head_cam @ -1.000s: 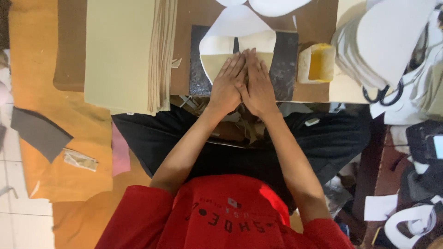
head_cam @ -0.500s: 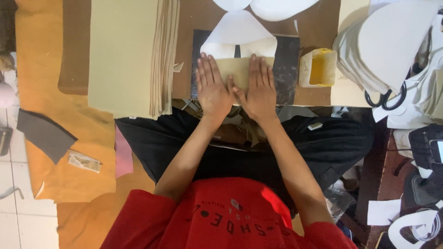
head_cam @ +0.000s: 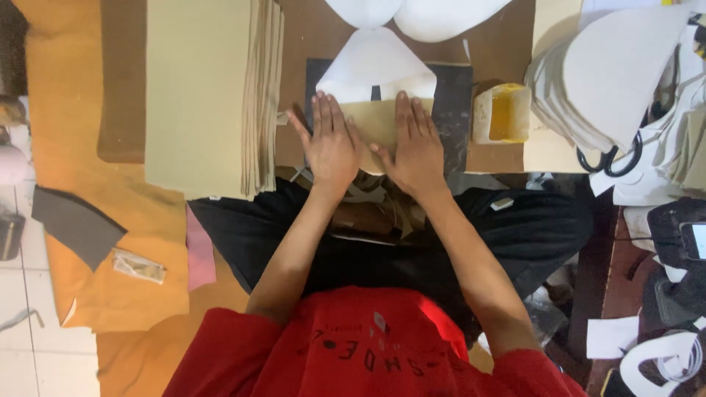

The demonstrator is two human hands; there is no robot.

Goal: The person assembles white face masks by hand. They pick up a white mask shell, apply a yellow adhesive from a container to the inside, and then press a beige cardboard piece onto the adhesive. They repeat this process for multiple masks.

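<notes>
Tan sheet: mostly covered by the left hand and right hand, its lower edge out of sight; two white curved pieces: cut off by the top edge; scissors: only the dark handles show, blades hidden under the stack of white cut pieces; small wrapped item on the orange mat: too small to identify.

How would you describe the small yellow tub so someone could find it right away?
Start at the dark square mat in the middle of the brown work surface, where both hands press a tan sheet. Just beyond the mat's edge near the right hand sits a small pale tub. It alone has a bright yellow inside; the stacks around it are flat cream sheets.
</notes>
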